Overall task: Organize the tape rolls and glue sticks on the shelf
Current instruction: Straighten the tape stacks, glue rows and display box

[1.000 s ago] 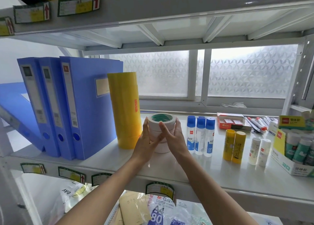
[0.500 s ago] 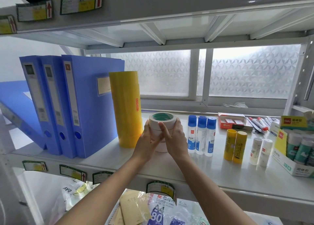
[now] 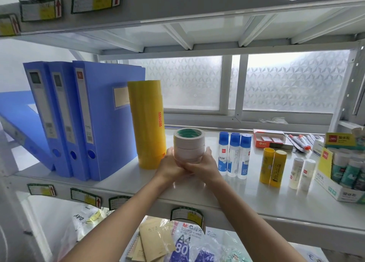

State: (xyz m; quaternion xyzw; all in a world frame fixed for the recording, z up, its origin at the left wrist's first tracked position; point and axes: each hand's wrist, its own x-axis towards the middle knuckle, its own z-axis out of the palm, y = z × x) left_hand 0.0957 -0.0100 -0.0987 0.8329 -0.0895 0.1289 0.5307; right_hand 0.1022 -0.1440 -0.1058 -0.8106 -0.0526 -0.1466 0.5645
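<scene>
Fingers of the left hand (image 3: pixel 170 165) and right hand (image 3: pixel 203 165) cup the base of the white tape stack (image 3: pixel 189 145), just beside the yellow tape rolls (image 3: pixel 147 123) on the shelf (image 3: pixel 256 198)

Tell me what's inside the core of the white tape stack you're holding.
The white tape stack shows only a green inner lining at its open top. Deeper down the core is hidden by its own wall and both hands.

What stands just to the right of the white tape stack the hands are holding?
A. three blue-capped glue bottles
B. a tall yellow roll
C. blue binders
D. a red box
A: three blue-capped glue bottles stand just right of the tape stack gripped by the left hand and right hand.
</scene>
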